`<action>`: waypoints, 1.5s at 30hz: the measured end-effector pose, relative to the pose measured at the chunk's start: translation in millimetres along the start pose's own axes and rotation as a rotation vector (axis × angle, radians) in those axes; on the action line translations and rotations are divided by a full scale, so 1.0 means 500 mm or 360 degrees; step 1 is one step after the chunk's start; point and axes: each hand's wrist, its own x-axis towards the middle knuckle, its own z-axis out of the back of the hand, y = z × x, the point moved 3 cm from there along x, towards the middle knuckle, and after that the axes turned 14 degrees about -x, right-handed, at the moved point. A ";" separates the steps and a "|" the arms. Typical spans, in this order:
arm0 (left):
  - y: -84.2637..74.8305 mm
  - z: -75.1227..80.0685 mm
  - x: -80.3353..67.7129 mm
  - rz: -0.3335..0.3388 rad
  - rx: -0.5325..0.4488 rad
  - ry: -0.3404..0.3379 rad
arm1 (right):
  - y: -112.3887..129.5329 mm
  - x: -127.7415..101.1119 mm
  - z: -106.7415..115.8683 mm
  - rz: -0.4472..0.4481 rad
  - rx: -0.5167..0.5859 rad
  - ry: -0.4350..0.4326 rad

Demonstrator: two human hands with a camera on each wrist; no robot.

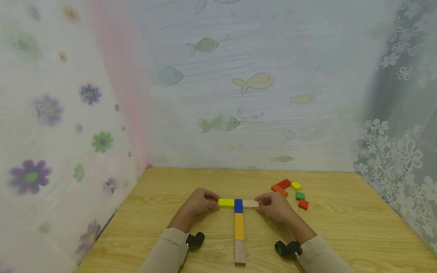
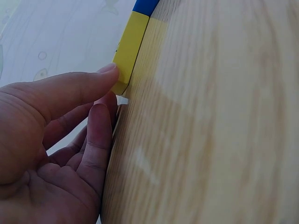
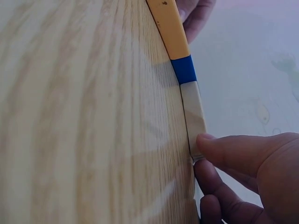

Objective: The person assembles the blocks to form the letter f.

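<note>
Head view: low in the middle of the frame, on the wooden bench point(image 1: 341, 227), a T of flat blocks; crossbar of yellow block point(image 1: 226, 203), blue block point(image 1: 238, 205) and pale wooden block point(image 1: 250, 204); stem of an orange block point(image 1: 239, 226) and a plain brown block point(image 1: 240, 252) running down to the bottom edge. Left hand point(image 1: 202, 201) at the crossbar's left end, fingertips against the yellow block; right hand point(image 1: 274, 204) at the right end, fingertips against the pale wooden block; neither wrapped round anything. Right of centre, apart from the T, spare blocks point(image 1: 290, 191) in red, orange, yellow and green.

Left wrist view: bench turned on its side; yellow block point(image 2: 128, 51) at upper centre, blue block point(image 2: 145, 5) just beyond at the top edge; left hand point(image 2: 51, 140) filling the lower left, one straight fingertip pressed on the yellow block's end, remaining fingers relaxed, nothing grasped.

Right wrist view: pale wooden block point(image 3: 192, 116) at centre right, blue block point(image 3: 183, 69) above it, yellow block point(image 3: 169, 25) toward the top; right hand point(image 3: 247, 177) in the lower right, fingertips touching the block's end and underside, whether pinching or only pushing, cannot tell.

Likely light, stiff, smooth pieces; probably quick to slide on the bench; best taken by the long side faces, or nudged squarely at the ends so the row stays straight.
</note>
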 end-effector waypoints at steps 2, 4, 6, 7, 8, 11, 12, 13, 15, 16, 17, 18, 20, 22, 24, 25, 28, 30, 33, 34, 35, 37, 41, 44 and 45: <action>-0.001 0.000 -0.002 -0.0006 -0.0006 0.0004 | 0.000 -0.001 0.000 0.0009 0.0015 0.0003; -0.002 0.000 -0.003 -0.0013 -0.0015 0.0011 | 0.000 -0.002 0.000 0.0014 0.0031 0.0007; -0.003 -0.001 -0.004 -0.0021 -0.0024 0.0019 | 0.000 -0.002 0.000 0.0019 0.0038 0.0011; -0.003 -0.001 -0.004 -0.0023 -0.0024 0.0023 | 0.000 -0.002 0.001 0.0022 0.0034 0.0012; -0.002 -0.001 -0.004 -0.0019 -0.0027 0.0023 | 0.001 -0.001 0.001 0.0020 0.0034 0.0013; -0.001 0.001 -0.004 -0.0021 -0.0020 0.0025 | 0.002 0.002 0.000 0.0011 0.0036 0.0018; -0.001 0.002 -0.004 -0.0017 -0.0018 0.0025 | 0.002 0.004 0.000 0.0018 0.0032 0.0016; -0.001 0.003 -0.003 -0.0016 -0.0015 0.0023 | 0.002 0.005 -0.001 0.0011 0.0036 0.0014; -0.001 0.005 -0.003 -0.0016 -0.0008 0.0019 | 0.001 0.008 -0.001 0.0006 0.0047 0.0013; 0.000 0.006 -0.002 -0.0015 -0.0005 0.0018 | 0.000 0.010 -0.002 0.0006 0.0051 0.0014; 0.000 0.007 -0.002 -0.0009 -0.0005 0.0013 | -0.001 0.012 -0.003 0.0008 0.0050 0.0012; -0.001 0.008 -0.001 -0.0010 0.0000 0.0012 | -0.002 0.012 -0.003 0.0011 0.0057 0.0014; -0.001 0.010 -0.001 -0.0007 0.0008 0.0009 | -0.004 0.013 -0.004 0.0010 0.0069 0.0021; -0.003 0.010 -0.002 -0.0009 0.0013 0.0015 | -0.006 0.013 -0.005 0.0023 0.0067 0.0025; -0.004 0.009 -0.004 -0.0007 0.0012 0.0019 | -0.007 0.012 -0.005 0.0027 0.0067 0.0027; -0.005 0.009 -0.004 -0.0007 0.0011 0.0021 | -0.006 0.012 -0.005 0.0032 0.0067 0.0028; -0.005 0.008 -0.004 -0.0019 0.0018 0.0031 | -0.006 0.012 -0.004 0.0032 0.0077 0.0040; -0.003 0.009 -0.004 -0.0014 0.0025 0.0025 | -0.007 0.013 -0.003 0.0020 0.0087 0.0055; -0.001 0.008 -0.004 -0.0011 0.0025 0.0013 | -0.011 0.015 0.002 0.0047 0.0082 0.0077; -0.001 0.007 -0.004 -0.0013 0.0024 0.0014 | -0.014 0.017 0.004 0.0052 0.0067 0.0070; 0.000 0.007 -0.004 -0.0013 0.0020 0.0016 | -0.016 0.018 0.007 0.0057 0.0056 0.0065; 0.002 0.006 -0.003 -0.0017 0.0013 0.0022 | -0.021 0.020 0.014 0.0086 0.0031 0.0046; 0.005 0.006 0.002 -0.0028 0.0009 0.0035 | -0.022 0.025 0.041 0.0123 0.0040 -0.0016; 0.005 0.005 0.004 -0.0038 0.0006 0.0034 | -0.020 0.027 0.067 0.0180 0.0066 -0.0080; 0.006 0.004 0.004 -0.0039 0.0005 0.0034 | -0.020 0.028 0.076 0.0196 0.0075 -0.0101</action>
